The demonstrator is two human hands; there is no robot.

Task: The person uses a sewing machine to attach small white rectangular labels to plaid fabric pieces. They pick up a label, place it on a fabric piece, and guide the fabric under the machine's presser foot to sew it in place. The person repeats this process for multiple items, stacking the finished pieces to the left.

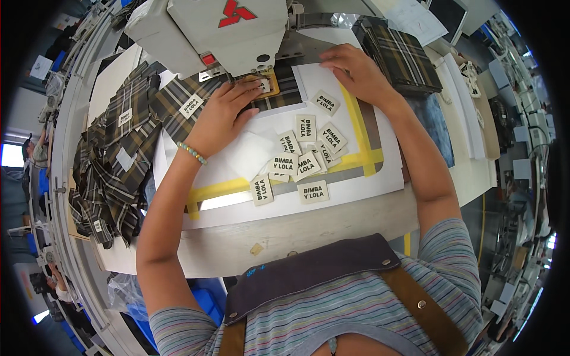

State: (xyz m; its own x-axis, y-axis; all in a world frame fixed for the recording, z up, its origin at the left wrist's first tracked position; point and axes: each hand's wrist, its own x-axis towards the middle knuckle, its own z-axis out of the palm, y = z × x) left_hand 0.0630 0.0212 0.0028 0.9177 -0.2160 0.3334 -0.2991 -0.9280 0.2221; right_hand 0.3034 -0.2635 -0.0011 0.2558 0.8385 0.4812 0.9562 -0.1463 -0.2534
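My left hand (pixel 218 115) lies with its fingers stretched out beside the yellow clamp frame (pixel 274 83) under the sewing machine head (pixel 228 35). Its fingertips reach a small cream fabric label (pixel 264 86) within that frame, over dark plaid cloth (pixel 285 99). To the right, my right hand (pixel 363 74) hovers at or rests on the far part of a white sheet (pixel 317 77); its fingers are loosely bent and apart, with nothing visible in them. Several loose cream labels (pixel 306 165) are scattered and overlapping between my forearms, on the white surface edged with yellow tape (pixel 356 118).
A heap of plaid pieces (pixel 113 160), some bearing labels, spreads at the left and hangs over the table edge. Folded plaid cloth (pixel 401 56) is stacked at the far right. Blue bins (pixel 205 305) stand below the table. Other people work at the far left.
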